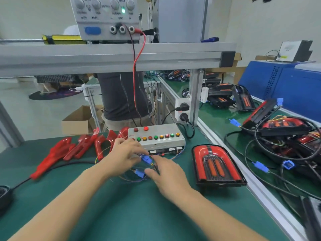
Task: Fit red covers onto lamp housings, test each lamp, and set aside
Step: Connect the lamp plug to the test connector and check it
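The lamp (218,166), cover fitted, lay on the tabletop (121,206) right of both hands. Left hand (124,154) pinched a blue connector (146,159); right hand (166,176) pinched its wires. Mating them squarely looked wise.

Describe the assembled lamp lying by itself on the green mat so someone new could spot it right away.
Start at the grey test box with its row of coloured buttons at the back of the green mat. Just right of it, beside the mat's aluminium edge rail, lies the assembled lamp. Unlike the bare red covers to the left and the tangled lamp pile beyond the rail, it lies alone, red cover fitted, two orange strips showing.
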The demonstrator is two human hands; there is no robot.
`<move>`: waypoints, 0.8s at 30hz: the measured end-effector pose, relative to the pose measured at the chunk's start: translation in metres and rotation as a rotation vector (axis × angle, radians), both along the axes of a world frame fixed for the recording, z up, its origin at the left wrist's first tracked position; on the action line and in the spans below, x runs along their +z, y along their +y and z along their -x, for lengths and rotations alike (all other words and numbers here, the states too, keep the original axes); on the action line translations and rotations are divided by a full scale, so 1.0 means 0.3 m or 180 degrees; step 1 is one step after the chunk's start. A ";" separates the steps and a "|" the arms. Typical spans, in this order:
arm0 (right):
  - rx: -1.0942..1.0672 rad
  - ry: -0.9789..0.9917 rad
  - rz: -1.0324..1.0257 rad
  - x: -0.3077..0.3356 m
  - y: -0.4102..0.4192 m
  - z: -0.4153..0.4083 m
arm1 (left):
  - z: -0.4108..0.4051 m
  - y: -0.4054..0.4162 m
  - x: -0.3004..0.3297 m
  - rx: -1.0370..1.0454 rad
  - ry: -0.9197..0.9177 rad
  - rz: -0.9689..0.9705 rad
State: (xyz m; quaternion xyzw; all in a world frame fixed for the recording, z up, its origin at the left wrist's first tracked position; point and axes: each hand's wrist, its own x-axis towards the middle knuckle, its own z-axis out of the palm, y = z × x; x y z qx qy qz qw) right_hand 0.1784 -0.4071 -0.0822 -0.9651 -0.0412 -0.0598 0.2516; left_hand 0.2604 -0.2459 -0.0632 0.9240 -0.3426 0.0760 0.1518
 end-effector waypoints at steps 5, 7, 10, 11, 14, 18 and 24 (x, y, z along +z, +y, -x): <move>-0.0210 0.0007 -0.0213 0.012 0.041 -0.042 | 0.030 0.015 0.008 -0.0130 -0.0410 0.0033; -0.0259 -0.0015 -0.0163 0.025 0.042 -0.035 | 0.017 0.026 0.001 0.0005 -0.0536 -0.0134; -0.0368 -0.0150 -0.0351 0.060 0.008 -0.003 | -0.014 0.096 -0.015 0.0740 -0.0485 -0.0719; -0.0415 -0.0216 -0.0683 0.079 -0.023 0.004 | -0.019 0.114 -0.026 0.0877 -0.0426 -0.0783; -0.0744 -0.0411 -0.1716 0.146 -0.158 0.014 | 0.010 0.090 -0.044 0.0786 -0.0583 -0.0778; -0.1559 -0.0550 -0.1593 0.166 -0.388 0.018 | 0.085 -0.055 -0.014 0.0378 -0.0491 -0.0045; -0.2111 0.0440 -0.0660 0.057 -0.586 0.074 | 0.250 -0.314 -0.007 0.0175 0.2319 0.0801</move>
